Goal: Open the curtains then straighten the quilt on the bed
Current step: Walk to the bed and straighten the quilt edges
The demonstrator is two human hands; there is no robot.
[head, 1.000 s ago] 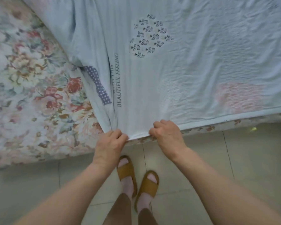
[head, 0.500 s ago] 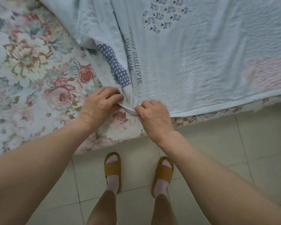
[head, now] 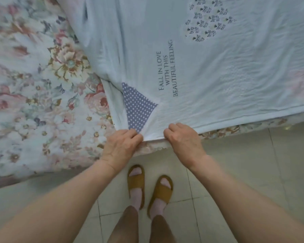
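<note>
A pale blue quilt [head: 209, 71] with printed words, a dotted purple patch and a cluster of small flowers lies over the bed's right and middle. Its near hem runs along the bed's front edge. My left hand [head: 120, 148] pinches the hem at the quilt's near left corner, just below the dotted patch. My right hand [head: 182, 140] grips the same hem a short way to the right. Folds run up the quilt's left side from the corner. No curtains are in view.
A floral bed sheet [head: 33, 102] covers the mattress to the left of the quilt and shows along the front edge. Pale floor tiles [head: 253, 163] lie in front of the bed. My feet in brown slippers [head: 135, 183] stand close to the bed's edge.
Both hands pulled the quilt's corner back toward the bed's front edge. The dotted patch and the printed words now lie flatter and fully unfolded, and my hands are farther apart.
</note>
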